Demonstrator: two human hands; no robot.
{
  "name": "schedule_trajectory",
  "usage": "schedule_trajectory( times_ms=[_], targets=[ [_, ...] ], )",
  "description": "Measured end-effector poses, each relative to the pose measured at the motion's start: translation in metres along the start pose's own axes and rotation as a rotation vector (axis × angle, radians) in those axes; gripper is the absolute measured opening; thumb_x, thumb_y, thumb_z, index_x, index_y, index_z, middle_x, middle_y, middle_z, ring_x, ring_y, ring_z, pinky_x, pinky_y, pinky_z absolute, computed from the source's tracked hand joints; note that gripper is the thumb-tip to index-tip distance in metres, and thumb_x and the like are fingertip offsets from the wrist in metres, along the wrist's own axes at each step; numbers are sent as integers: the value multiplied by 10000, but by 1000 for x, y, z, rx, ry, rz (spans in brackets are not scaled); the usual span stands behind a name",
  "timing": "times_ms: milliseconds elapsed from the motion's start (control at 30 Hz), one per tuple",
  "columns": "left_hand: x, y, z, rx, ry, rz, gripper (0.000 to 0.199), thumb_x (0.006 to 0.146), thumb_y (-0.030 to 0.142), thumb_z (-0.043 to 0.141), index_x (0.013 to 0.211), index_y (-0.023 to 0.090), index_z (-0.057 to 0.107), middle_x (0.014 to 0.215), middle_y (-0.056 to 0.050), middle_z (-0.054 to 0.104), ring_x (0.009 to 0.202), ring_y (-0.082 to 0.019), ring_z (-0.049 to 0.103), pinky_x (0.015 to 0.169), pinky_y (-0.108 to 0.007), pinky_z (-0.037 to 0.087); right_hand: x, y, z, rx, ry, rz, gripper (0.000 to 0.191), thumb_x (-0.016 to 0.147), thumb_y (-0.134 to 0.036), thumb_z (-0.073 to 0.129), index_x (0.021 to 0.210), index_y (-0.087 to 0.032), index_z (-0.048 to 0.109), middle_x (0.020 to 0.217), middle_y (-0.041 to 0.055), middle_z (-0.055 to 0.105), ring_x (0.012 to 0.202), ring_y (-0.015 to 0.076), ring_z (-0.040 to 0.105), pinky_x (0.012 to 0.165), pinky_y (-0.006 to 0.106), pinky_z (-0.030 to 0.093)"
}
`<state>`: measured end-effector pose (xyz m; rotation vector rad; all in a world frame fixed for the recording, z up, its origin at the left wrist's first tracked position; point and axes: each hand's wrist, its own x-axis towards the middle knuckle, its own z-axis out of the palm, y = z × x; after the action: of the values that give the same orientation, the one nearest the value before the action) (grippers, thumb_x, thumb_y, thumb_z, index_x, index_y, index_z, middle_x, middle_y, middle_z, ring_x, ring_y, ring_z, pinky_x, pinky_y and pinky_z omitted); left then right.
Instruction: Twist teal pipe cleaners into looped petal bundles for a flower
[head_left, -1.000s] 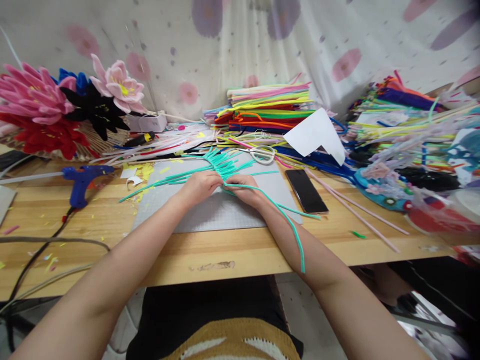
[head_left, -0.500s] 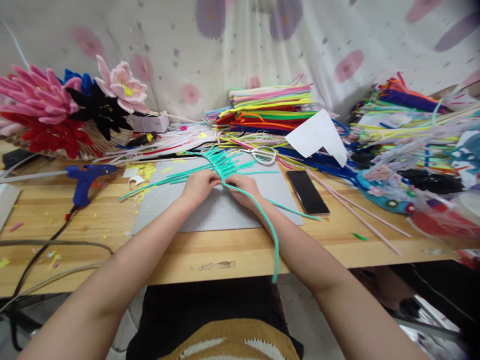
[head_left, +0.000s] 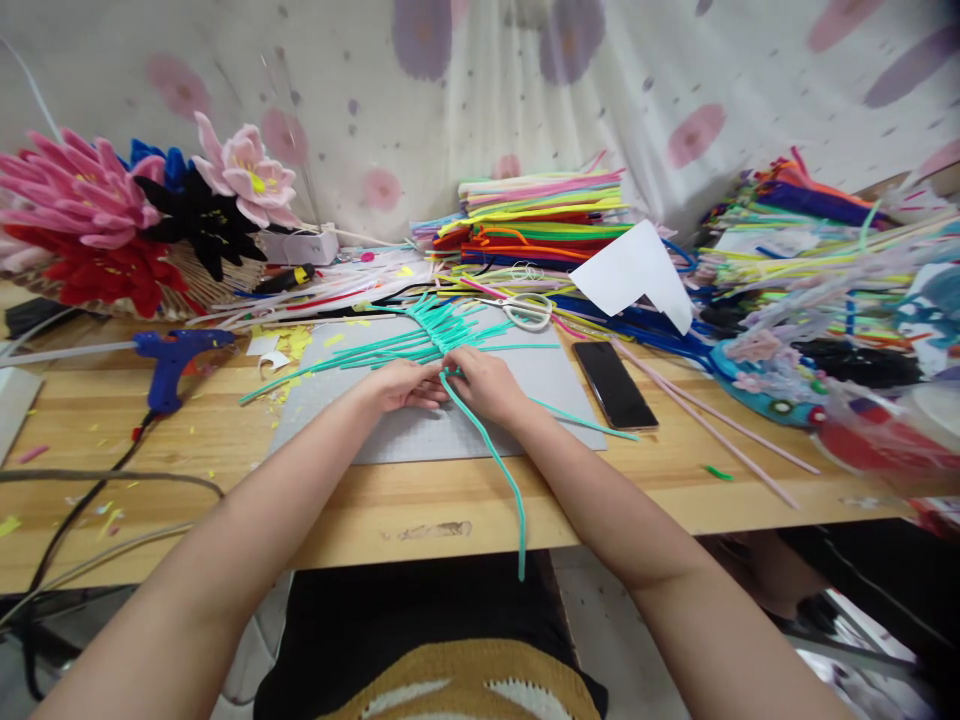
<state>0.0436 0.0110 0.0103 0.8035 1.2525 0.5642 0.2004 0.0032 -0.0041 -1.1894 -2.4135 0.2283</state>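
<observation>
A bundle of teal pipe cleaners (head_left: 439, 322), with stems spread to both sides, lies over a grey board (head_left: 390, 435). My left hand (head_left: 411, 386) is at the bundle's near end, its fingers curled around the teal stems. Close against it, my right hand (head_left: 480, 380) pinches the same end. One long teal stem (head_left: 501, 460) hangs from between the hands, over the board and past the table's front edge. Another teal stem (head_left: 585, 418) lies to the right, beyond my right wrist.
White-handled scissors (head_left: 529, 312) lie behind the bundle. A black phone (head_left: 615, 385) is right of the board, a blue glue gun (head_left: 169, 368) at left. Fuzzy flowers (head_left: 97, 200) stand back left; pipe cleaner stacks (head_left: 544, 215) and a white paper (head_left: 634, 270) are behind.
The long teal stem's hanging end has swung left. My right hand has turned over the bundle's near end, and my left hand has shifted slightly nearer, its lower fingers now showing.
</observation>
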Motion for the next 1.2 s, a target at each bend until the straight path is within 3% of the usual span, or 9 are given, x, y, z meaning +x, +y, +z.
schedule_trajectory(
  times_ms=[167,267,467,567,667,800,1033,1200],
  targets=[
    [-4,-2,3,29,-22,-18,141,734,163,630,619,81,629,597,-72,651,505,-117,613,470,-198,517,2,2,-3,14,27,-10,283,773,-149,471,1055,-154,495,1018,80,579,886,161,533,703,245,388],
    [-5,-5,3,-15,4,37,120,716,137,639,613,76,631,607,-79,654,514,-112,610,509,-204,517,0,8,-16,-52,-21,-14,190,799,-222,499,975,-174,552,1004,71,593,813,153,544,632,233,358],
    [-3,-7,-2,-83,208,354,135,647,198,693,608,108,600,556,-19,613,518,-107,587,564,-239,493,0,18,-38,-133,-40,2,183,845,-290,475,865,-194,629,879,49,666,805,159,569,638,238,322],
    [-3,-8,-9,-16,299,550,212,611,297,707,601,126,582,543,4,592,514,-111,564,539,-237,470,2,17,-37,-121,-36,35,194,847,-280,462,877,-195,634,889,45,673,797,156,575,640,237,320],
    [-4,-13,-21,-39,293,634,285,585,380,704,598,135,559,567,6,586,527,-114,561,527,-240,473,3,16,-30,-77,-15,83,212,851,-285,445,880,-194,634,883,41,674,780,147,573,639,232,322],
    [-7,-25,-32,-123,282,619,352,546,426,721,654,138,549,610,10,591,539,-113,575,560,-261,496,5,12,-18,-41,-22,137,216,846,-286,442,897,-205,636,879,29,676,768,140,577,635,227,328],
    [-7,-29,-32,-160,311,626,330,573,403,720,664,135,549,600,7,595,525,-98,569,579,-265,510,11,-2,-7,-56,-64,186,296,878,-372,391,1019,-245,617,947,23,684,839,151,596,647,228,339],
    [-2,-30,-33,-176,348,656,314,586,391,712,669,134,551,607,13,589,547,-97,575,585,-260,518,13,-7,-5,-104,-118,166,319,897,-342,345,949,-240,643,960,25,684,854,156,597,626,233,324]
  ],
)
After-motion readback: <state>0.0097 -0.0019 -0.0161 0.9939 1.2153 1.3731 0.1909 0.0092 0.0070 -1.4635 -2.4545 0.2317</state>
